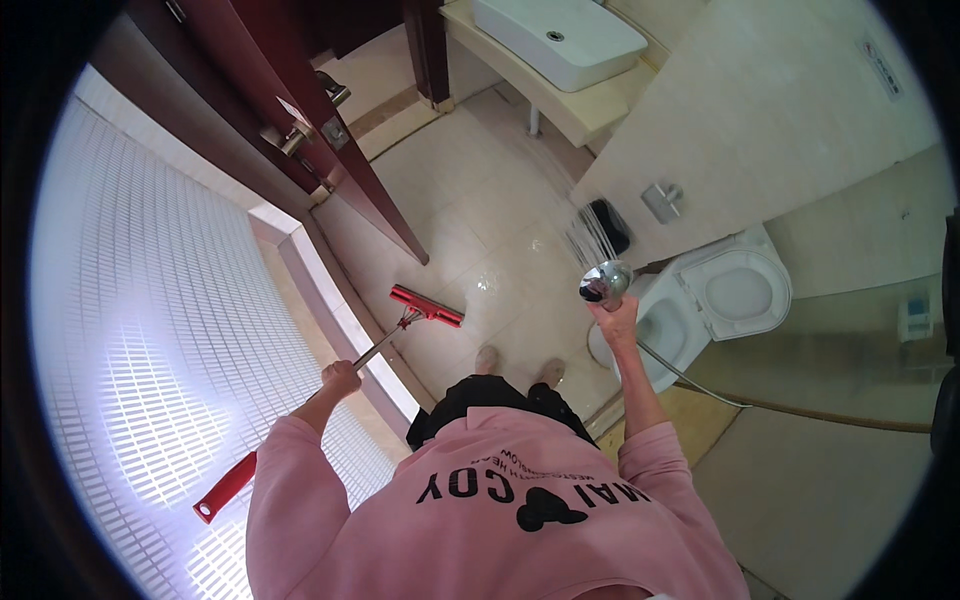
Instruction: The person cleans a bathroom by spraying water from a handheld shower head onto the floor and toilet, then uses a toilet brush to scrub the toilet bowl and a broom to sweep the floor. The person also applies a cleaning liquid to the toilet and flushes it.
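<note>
My left hand (341, 378) is wrapped round the metal shaft of a red-headed mop (427, 306). The mop's head is down at the tiled floor, and its red grip end passes back beside my left arm. In my right hand (616, 320) is a chrome handheld shower head (605, 282), held out in front of me near the toilet. Water streams (592, 236) leave it toward the far side, and wet glints show on the floor. A hose (690, 380) trails from below my right hand to the right. Both hands are closed on what they hold.
A dark red door (335, 165) stands ajar at the far left. The toilet (700, 295) is on my right, with a black object (607, 226) by the wall beyond it. A white basin (560, 45) sits on a counter at the back. A raised ledge (340, 310) runs along my left.
</note>
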`<state>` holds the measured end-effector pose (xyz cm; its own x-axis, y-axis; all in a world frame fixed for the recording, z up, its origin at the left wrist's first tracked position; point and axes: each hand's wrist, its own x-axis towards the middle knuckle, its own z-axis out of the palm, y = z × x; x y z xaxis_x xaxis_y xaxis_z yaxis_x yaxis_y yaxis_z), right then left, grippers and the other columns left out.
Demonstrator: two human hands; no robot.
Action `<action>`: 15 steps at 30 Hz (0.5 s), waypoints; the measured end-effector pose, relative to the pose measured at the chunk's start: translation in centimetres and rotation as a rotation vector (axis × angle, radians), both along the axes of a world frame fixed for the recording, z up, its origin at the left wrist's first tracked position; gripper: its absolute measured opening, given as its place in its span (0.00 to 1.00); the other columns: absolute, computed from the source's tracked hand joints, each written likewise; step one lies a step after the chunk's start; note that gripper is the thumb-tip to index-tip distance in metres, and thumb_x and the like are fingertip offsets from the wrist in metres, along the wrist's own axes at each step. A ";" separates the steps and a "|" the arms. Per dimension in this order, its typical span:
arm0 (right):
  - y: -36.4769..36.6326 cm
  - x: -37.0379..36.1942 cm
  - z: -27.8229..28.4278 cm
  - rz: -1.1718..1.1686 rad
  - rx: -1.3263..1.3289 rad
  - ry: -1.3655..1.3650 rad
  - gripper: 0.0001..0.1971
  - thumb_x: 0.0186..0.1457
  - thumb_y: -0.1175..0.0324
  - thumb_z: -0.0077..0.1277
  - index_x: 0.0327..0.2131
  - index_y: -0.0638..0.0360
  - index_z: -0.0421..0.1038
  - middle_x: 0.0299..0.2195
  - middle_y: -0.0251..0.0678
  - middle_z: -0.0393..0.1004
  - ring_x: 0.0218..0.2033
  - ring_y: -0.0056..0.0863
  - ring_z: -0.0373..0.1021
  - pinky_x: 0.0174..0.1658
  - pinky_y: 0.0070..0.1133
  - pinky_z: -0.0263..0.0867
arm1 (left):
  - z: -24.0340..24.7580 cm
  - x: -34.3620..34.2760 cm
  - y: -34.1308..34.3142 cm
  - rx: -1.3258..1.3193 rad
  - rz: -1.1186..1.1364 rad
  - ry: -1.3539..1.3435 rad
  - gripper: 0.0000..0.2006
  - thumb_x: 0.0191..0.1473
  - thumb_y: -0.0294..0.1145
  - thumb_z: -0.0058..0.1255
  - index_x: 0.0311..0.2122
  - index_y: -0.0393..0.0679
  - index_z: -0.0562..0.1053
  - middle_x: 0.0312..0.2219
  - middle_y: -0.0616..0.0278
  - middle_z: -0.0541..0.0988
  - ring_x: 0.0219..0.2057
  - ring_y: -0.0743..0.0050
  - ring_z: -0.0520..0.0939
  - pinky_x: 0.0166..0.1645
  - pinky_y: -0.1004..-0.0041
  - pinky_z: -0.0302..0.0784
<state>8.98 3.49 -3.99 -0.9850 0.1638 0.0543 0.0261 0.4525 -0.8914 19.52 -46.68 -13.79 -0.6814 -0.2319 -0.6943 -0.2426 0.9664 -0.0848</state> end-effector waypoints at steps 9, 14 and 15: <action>4.3 -1.2 -1.3 -0.030 -0.147 -0.067 0.09 0.37 0.69 0.55 0.19 0.64 0.67 0.12 0.26 0.63 0.16 0.14 0.57 0.20 0.18 0.54 | -0.3 0.6 2.2 -0.071 -0.156 0.059 0.13 0.42 0.32 0.42 0.35 0.42 0.70 0.34 0.49 0.74 0.39 0.54 0.75 0.44 0.59 0.68; 6.9 -2.3 -0.3 0.009 -0.243 -0.134 0.09 0.38 0.68 0.54 0.18 0.63 0.66 0.12 0.26 0.63 0.13 0.15 0.59 0.17 0.18 0.55 | 0.5 2.1 3.8 -0.145 -0.306 0.201 0.10 0.43 0.31 0.42 0.33 0.44 0.71 0.32 0.51 0.75 0.36 0.56 0.76 0.41 0.63 0.70; 7.6 -2.5 -0.4 0.017 -0.266 -0.140 0.09 0.38 0.68 0.54 0.17 0.62 0.66 0.12 0.26 0.64 0.12 0.15 0.59 0.17 0.17 0.55 | 0.8 2.3 4.6 -0.166 -0.264 0.173 0.09 0.44 0.31 0.42 0.32 0.45 0.71 0.32 0.52 0.75 0.37 0.57 0.76 0.40 0.64 0.71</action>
<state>6.46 11.13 -4.35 -0.9826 0.1374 -0.1247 0.1514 0.2054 -0.9669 21.79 -42.06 -13.00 -0.8369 -0.1320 -0.5311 -0.0108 0.9743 -0.2252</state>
